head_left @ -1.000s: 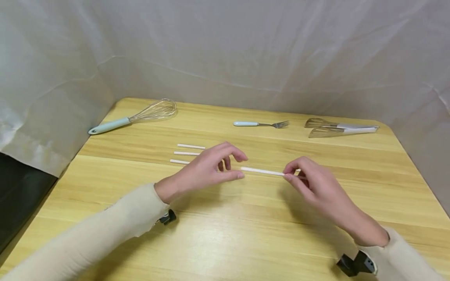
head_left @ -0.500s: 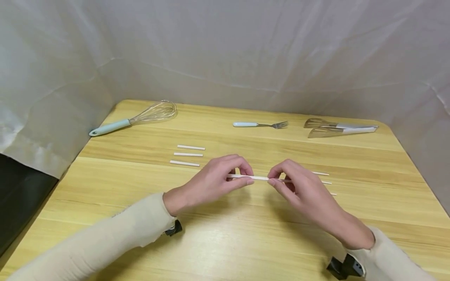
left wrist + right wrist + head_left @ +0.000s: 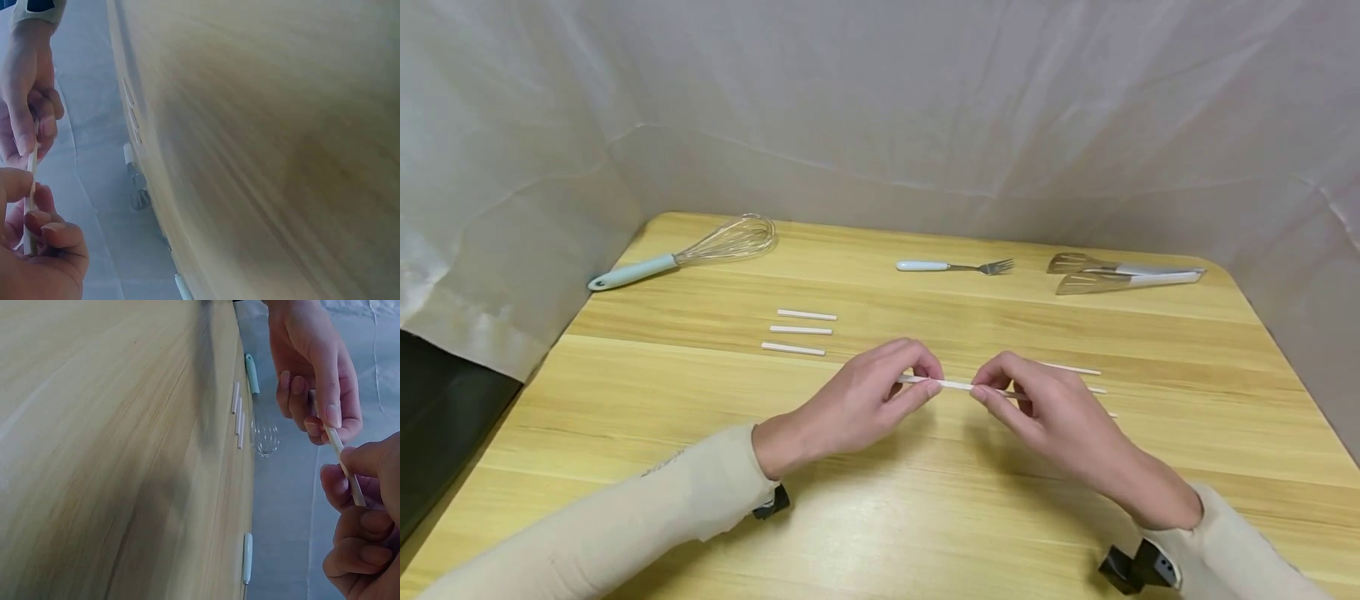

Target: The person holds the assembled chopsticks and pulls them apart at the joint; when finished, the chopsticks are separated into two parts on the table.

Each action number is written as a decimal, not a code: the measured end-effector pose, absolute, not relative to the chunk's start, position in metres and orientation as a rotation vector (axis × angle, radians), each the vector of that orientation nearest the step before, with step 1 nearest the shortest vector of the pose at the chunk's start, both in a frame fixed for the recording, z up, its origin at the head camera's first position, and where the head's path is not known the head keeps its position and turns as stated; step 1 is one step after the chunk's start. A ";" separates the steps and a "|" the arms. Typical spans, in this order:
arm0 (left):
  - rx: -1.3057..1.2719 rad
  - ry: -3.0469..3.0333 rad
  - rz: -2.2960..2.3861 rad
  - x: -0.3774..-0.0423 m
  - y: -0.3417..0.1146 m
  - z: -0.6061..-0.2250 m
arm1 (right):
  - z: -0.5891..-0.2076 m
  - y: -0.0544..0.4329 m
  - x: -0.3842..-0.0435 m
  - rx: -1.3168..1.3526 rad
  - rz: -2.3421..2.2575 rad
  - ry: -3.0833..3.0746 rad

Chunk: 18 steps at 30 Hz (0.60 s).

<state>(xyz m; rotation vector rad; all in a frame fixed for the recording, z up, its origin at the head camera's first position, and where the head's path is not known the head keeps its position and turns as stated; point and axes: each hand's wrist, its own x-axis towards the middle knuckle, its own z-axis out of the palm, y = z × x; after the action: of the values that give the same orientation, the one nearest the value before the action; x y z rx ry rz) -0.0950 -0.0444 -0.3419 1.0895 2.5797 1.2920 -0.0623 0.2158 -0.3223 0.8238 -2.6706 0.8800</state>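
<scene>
Both hands hold one thin white stick (image 3: 957,384) above the table. My left hand (image 3: 868,396) pinches it between thumb and fingers near its left end. The right hand (image 3: 1056,412) pinches it a short way along, and a short white length shows between the two grips. In the left wrist view the stick (image 3: 32,159) runs from one hand to the other. The right wrist view also shows the stick (image 3: 335,442) in both pinches. Left of the hands lie three short white sticks (image 3: 801,331), side by side. Several thin white sticks (image 3: 1078,369) lie partly hidden behind the right hand.
A whisk (image 3: 636,272) with a pale blue handle lies at the table's back left. A fork (image 3: 925,266) lies at the back middle. Two slotted turners (image 3: 1165,279) with white handles lie at the back right. Grey cloth (image 3: 880,100) hangs behind the wooden table (image 3: 865,533).
My left hand has closed its pinch on the stick's left part. The right hand has moved left along with the stick, uncovering sticks behind it. Little differs in the last half second.
</scene>
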 end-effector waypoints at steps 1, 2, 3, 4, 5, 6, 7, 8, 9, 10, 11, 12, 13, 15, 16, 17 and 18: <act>1.082 2.574 1.299 -0.095 -0.044 -0.342 | -0.322 0.216 -0.062 0.831 0.883 -2.662; 1.071 2.572 1.304 -0.094 -0.045 -0.341 | -0.322 0.216 -0.062 0.838 0.887 -2.654; 1.064 2.572 1.309 -0.094 -0.045 -0.340 | -0.322 0.216 -0.062 0.845 0.892 -2.646; 1.058 2.573 1.315 -0.094 -0.045 -0.339 | -0.322 0.216 -0.062 0.850 0.899 -2.641; 1.051 2.573 1.318 -0.094 -0.045 -0.339 | -0.321 0.216 -0.061 0.855 0.908 -2.635; 1.052 2.574 1.322 -0.093 -0.046 -0.338 | -0.321 0.216 -0.061 0.860 0.919 -2.631; 1.052 2.577 1.323 -0.093 -0.046 -0.337 | -0.321 0.216 -0.061 0.867 0.929 -2.624; 1.053 2.582 1.322 -0.093 -0.046 -0.337 | -0.321 0.216 -0.061 0.877 0.936 -2.617; 1.056 2.583 1.324 -0.093 -0.046 -0.336 | -0.321 0.216 -0.061 0.888 0.943 -2.609; 1.058 2.582 1.327 -0.093 -0.046 -0.336 | -0.322 0.216 -0.061 0.903 0.949 -2.600; 1.059 2.578 1.330 -0.093 -0.047 -0.336 | -0.322 0.216 -0.061 0.919 0.950 -2.588; 1.061 2.573 1.334 -0.092 -0.047 -0.335 | -0.322 0.217 -0.061 0.936 0.948 -2.575; 1.062 2.567 1.338 -0.092 -0.047 -0.335 | -0.322 0.217 -0.060 0.954 0.943 -2.560; 1.067 2.553 1.352 -0.091 -0.048 -0.333 | -0.322 0.218 -0.060 0.987 0.937 -2.525; 1.072 2.548 1.359 -0.090 -0.049 -0.332 | -0.322 0.218 -0.060 0.999 0.935 -2.507; 1.080 2.546 1.365 -0.089 -0.049 -0.332 | -0.321 0.218 -0.060 1.008 0.932 -2.491; 1.090 2.547 1.369 -0.088 -0.049 -0.331 | -0.321 0.218 -0.059 1.015 0.934 -2.475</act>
<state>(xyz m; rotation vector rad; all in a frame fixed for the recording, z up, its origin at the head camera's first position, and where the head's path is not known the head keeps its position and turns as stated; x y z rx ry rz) -0.0883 -0.0494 -0.3306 1.0901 2.5467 1.3691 -0.0594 0.2179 -0.3208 1.0153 -2.4755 0.9336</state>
